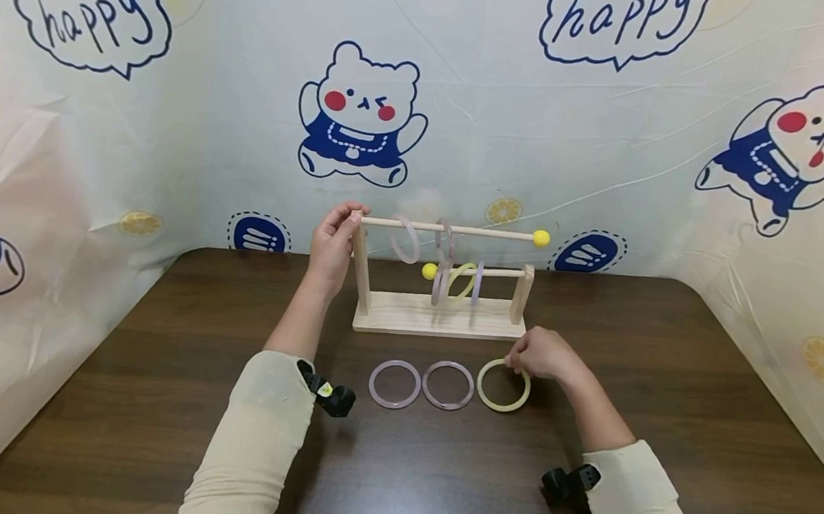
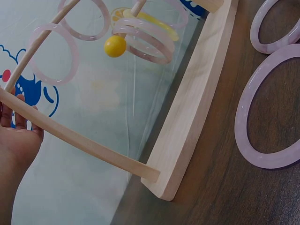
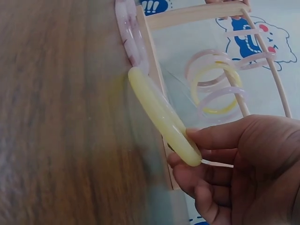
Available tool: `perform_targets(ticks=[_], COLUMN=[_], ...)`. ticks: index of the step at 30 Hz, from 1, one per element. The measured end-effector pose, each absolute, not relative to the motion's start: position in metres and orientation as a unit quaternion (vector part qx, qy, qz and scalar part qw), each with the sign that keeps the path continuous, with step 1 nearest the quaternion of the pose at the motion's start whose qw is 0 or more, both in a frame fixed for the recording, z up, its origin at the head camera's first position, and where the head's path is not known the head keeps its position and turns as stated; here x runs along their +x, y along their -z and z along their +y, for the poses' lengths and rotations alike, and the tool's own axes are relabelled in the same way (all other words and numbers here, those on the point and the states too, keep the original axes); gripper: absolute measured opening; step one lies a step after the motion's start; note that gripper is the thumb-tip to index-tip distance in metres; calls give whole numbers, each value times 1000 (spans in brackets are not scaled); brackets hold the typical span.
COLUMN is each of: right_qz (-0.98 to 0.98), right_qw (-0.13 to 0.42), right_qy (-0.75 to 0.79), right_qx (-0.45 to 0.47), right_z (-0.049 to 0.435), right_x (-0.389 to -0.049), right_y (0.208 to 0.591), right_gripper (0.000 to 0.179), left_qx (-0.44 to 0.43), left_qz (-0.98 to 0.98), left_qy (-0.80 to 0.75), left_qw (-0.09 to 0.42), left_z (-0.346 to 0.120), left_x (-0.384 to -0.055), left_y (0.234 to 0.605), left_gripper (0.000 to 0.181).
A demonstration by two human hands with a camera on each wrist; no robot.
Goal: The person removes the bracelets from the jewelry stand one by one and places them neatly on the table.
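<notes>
A wooden bangle stand (image 1: 443,317) has two rods with yellow ball ends. My left hand (image 1: 334,245) grips the top of its tall left post; in the left wrist view the fingers (image 2: 19,119) lie behind the post. My right hand (image 1: 547,355) pinches the edge of a yellow bangle (image 1: 501,409) in front of the stand. In the right wrist view, thumb and fingers hold that yellow bangle (image 3: 161,112) tilted. Two pale purple bangles, one left (image 1: 392,406) and one in the middle (image 1: 445,408), lie on the table beside it.
On the upper rod hang a pinkish bangle (image 1: 404,244) and another bangle (image 1: 445,244). The lower rod carries a second yellow bangle (image 1: 462,281), a lilac bangle (image 1: 478,285) and pinkish ones. Behind the brown table (image 1: 141,396) hangs a printed cloth (image 1: 472,113).
</notes>
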State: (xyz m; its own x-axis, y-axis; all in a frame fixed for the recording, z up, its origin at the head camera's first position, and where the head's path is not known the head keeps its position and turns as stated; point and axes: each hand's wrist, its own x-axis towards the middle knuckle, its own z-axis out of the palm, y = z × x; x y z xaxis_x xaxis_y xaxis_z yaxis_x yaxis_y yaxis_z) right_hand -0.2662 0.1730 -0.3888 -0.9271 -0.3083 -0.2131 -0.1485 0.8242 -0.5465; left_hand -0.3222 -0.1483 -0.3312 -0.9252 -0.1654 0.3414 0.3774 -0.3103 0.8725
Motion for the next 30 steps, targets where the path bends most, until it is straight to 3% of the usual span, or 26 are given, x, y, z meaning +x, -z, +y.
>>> perform_targets(ticks=[30], right_qz=[954], right_qw=[117], right_qy=[248], right_qx=[-118], right_z=[176], right_x=[-263], right_y=[395], right_gripper=[7], left_qx=[-95], left_qz=[-564], left_qy=[801], left_qw=[175], left_z=[-148], left_x=[-321], left_y=[332], left_gripper=[14])
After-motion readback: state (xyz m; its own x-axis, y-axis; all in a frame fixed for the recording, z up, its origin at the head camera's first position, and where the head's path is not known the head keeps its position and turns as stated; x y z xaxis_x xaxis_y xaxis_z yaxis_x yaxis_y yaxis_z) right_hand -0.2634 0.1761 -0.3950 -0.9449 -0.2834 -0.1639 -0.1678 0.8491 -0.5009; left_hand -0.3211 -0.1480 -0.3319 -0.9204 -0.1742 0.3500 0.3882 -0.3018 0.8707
